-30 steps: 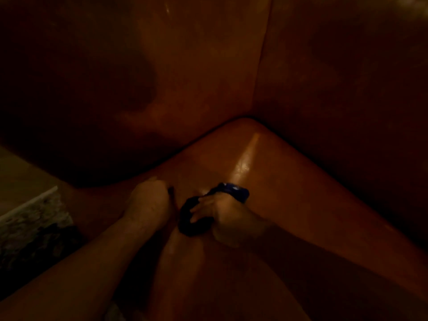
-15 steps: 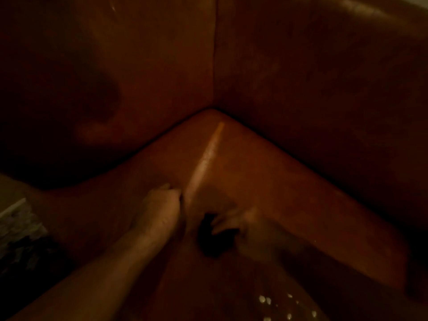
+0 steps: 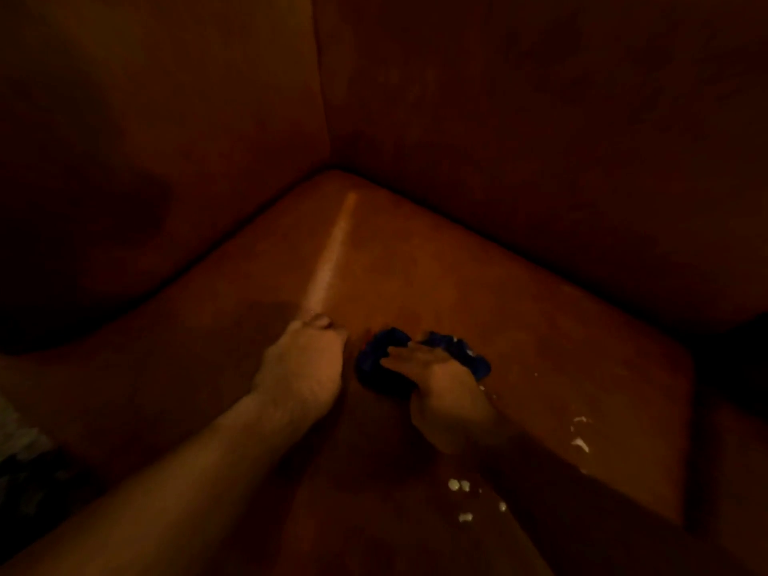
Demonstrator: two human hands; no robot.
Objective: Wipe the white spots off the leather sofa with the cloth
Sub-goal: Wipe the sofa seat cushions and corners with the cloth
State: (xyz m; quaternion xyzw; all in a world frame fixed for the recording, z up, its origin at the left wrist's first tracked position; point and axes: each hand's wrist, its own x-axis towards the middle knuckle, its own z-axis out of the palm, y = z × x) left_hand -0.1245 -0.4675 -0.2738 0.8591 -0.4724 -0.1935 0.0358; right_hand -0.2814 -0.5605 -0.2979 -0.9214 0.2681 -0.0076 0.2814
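The brown leather sofa seat [image 3: 519, 293] fills the dim view, meeting its backrests in a corner at the top. A bunched dark blue cloth [image 3: 382, 363] lies on the seat under my right hand [image 3: 436, 380], which presses down on it with its fingers gripping the fabric. My left hand [image 3: 305, 363] rests as a fist on the seat just left of the cloth, holding nothing. White spots [image 3: 457, 486] dot the leather near my right forearm, with more white spots [image 3: 579, 442] toward the seat's right edge.
Two backrest cushions [image 3: 540, 118] rise behind the seat and join at a vertical seam. A pale strip of light runs across the seat from the corner to my left hand. A patterned rug [image 3: 20, 442] shows at the lower left.
The view has shifted, so white spots now show at the lower right. My right hand has slid the cloth slightly right and it is sharp again. The left fist has stayed planted.
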